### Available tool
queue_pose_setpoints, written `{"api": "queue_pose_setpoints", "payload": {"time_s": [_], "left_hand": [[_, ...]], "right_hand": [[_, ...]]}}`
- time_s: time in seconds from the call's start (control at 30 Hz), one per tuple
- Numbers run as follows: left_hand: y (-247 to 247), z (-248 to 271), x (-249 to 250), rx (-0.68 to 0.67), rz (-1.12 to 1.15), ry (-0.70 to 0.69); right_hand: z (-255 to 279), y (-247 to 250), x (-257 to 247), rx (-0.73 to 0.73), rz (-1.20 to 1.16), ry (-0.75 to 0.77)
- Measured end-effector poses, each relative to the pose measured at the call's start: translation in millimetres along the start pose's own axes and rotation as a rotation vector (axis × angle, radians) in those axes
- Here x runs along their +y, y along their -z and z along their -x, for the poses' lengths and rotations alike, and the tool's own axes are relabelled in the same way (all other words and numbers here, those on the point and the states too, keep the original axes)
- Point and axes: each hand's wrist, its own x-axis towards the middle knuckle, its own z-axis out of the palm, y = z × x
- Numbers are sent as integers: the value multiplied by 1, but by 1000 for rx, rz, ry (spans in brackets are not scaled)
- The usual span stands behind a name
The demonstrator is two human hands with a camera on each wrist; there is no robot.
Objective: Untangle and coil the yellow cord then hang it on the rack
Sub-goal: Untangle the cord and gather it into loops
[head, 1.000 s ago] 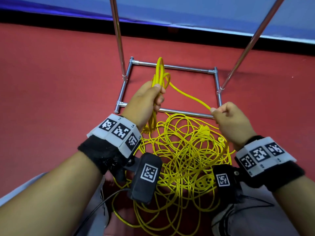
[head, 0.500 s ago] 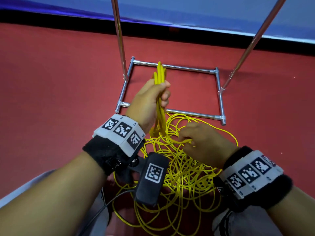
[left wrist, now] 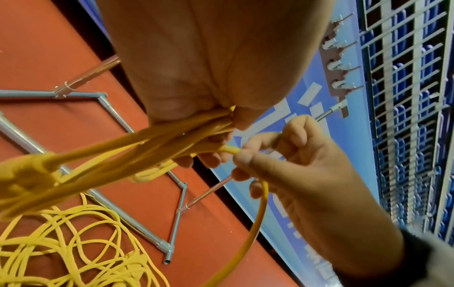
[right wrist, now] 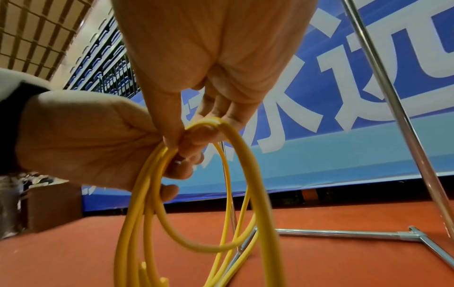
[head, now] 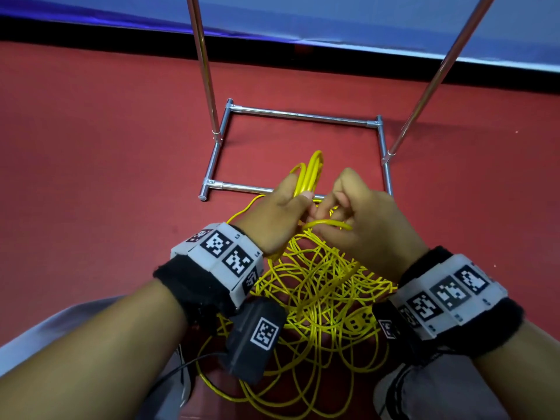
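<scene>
Since the frame half a second ago, the right hand point(head: 368, 219) has risen from the loose pile to meet the left hand point(head: 280, 218), bringing a fresh loop with it.

Nearest the person, most of the thin yellow plastic-sheathed cord point(head: 315, 298) lies in a loose tangle on the red floor point(head: 106, 177), between the two wrists and spreading toward the person's feet. A yellow socket block shows among the strands.

Above the tangle, the left hand is clamped around a bundle of several finished loops, whose tops stand up past the knuckles. The right hand pinches a single strand between thumb and forefinger, touching the left fingers, and feeds this loop into the bundle.

Beyond the hands stands the chrome tubular metal rack point(head: 303, 116): a rectangular base frame on the floor with two uprights rising out of view. Its hanging bar is not visible. Farthest is a blue banner wall point(head: 363, 16).

Judged progress: early. Only a few loops are coiled; the bulk is left to untangle and coil, and hanging is not yet begun.
</scene>
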Motion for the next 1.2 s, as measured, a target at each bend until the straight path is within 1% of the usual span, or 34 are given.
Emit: {"api": "queue_pose_setpoints", "payload": {"time_s": [0.07, 0.13, 0.23, 0.33, 0.4, 0.53, 0.67, 0.7, 0.77, 0.9, 1.0, 1.13, 1.2], "left_hand": [[-4, 3, -1, -45, -48, 2], [-7, 6, 0, -66, -28, -8], [-1, 2, 4, -2, 30, 28], [10, -2, 8, 72, 148, 73], [15, -3, 10, 102, 240, 83], [23, -4, 11, 132, 298, 72], [25, -3, 12, 134, 359, 86], [25, -3, 13, 126, 385, 85], [26, -2, 15, 118, 404, 78], [28, -1, 18, 145, 394, 28], [30, -1, 21, 174, 383, -4], [31, -2, 24, 190, 447, -13], [30, -2, 26, 193, 526, -26]], "right_hand": [[-4, 3, 1, 69, 35, 6], [-6, 6, 0, 120, 22, -24], [-7, 6, 5, 137, -105, -133], [-7, 8, 17, 95, -237, -276], [-6, 11, 23, 67, -267, -327], [-5, 16, 22, 25, -319, -329], [-9, 21, 21, 118, -410, -280], [-10, 23, 20, 120, -400, -271], [-9, 27, 19, 76, -318, -256], [-3, 25, 21, -92, -98, -259], [0, 22, 21, -188, 105, -199], [1, 21, 24, -230, 184, -198], [2, 17, 24, -295, 207, -192]]}}
